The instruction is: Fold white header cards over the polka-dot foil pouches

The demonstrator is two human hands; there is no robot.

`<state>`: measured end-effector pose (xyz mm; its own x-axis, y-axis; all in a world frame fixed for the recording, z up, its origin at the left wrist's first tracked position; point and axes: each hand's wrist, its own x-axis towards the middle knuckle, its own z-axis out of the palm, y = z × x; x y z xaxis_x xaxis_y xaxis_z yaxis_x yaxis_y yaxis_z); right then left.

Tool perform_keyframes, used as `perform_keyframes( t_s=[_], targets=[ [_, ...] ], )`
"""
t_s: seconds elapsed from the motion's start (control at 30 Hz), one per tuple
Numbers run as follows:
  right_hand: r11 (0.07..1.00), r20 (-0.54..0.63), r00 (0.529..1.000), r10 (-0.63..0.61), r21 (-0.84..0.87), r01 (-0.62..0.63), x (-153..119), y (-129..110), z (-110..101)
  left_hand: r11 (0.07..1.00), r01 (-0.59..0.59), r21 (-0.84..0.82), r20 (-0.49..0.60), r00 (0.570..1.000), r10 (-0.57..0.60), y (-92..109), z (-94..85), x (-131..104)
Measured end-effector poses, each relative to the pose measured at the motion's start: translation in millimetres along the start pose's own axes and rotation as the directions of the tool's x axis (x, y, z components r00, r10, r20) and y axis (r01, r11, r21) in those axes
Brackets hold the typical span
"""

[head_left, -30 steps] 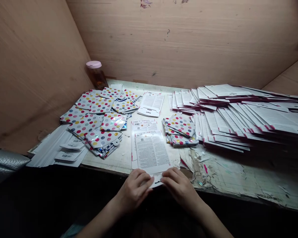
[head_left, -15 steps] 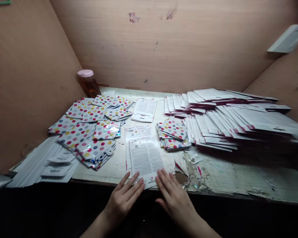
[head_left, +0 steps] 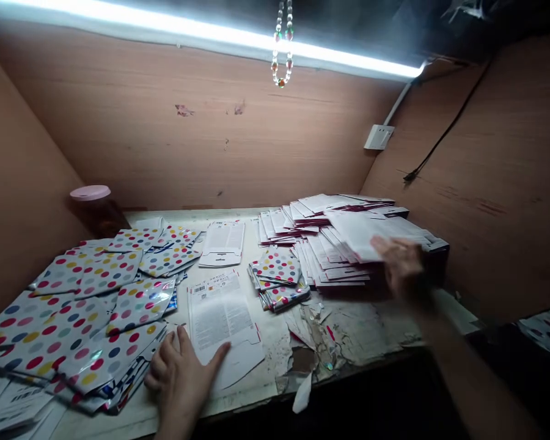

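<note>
My left hand (head_left: 178,373) rests with fingers apart at the lower left edge of a white printed packet (head_left: 224,318) whose bottom flap lies unfolded toward me. My right hand (head_left: 401,263), blurred by motion, is closed on a white packet (head_left: 352,232) at the right side of the piled white packets (head_left: 321,253). Polka-dot pouches (head_left: 91,311) cover the left of the table. A smaller stack of polka-dot pouches (head_left: 277,269) sits between the printed packet and the pile.
A pink-lidded jar (head_left: 96,211) stands at the back left. Another white packet (head_left: 222,244) lies near the back. Beads (head_left: 282,55) hang under a light tube. The table's front edge (head_left: 343,360) is torn.
My right hand has left the middle packet and moved to the pile, where it grips a white packet. My left hand has shifted left. The head view has tilted up and turned right.
</note>
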<state>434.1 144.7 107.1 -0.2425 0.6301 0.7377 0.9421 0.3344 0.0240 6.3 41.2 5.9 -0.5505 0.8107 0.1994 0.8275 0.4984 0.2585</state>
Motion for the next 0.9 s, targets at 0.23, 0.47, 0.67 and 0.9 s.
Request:
perform_keyframes(
  t_s=[0.23,0.47,0.67,0.9],
  targets=[
    [0.982,0.147,0.971,0.188,-0.004,-0.189,46.9,102.4,13.6,0.976,0.110,-0.189,0.227,0.972,-0.066,-2.1,-15.3,25.9],
    [0.911,0.088,0.968,0.234,0.328,-0.250,2.5,-55.5,6.5,0.719,0.252,-0.648,0.210,0.966,-0.149,-15.0,-29.0,25.1],
    [-0.518,0.804,0.595,0.010,0.513,-0.685,-70.0,-252.9,7.9,0.095,0.194,-0.976,0.192,0.981,-0.027,22.9,-31.4,-39.5],
    [-0.774,0.894,0.446,0.028,0.302,-0.556,-69.0,-275.7,28.2,0.036,0.337,-0.941,0.335,0.941,-0.040,22.6,-14.9,-86.4]
  ],
)
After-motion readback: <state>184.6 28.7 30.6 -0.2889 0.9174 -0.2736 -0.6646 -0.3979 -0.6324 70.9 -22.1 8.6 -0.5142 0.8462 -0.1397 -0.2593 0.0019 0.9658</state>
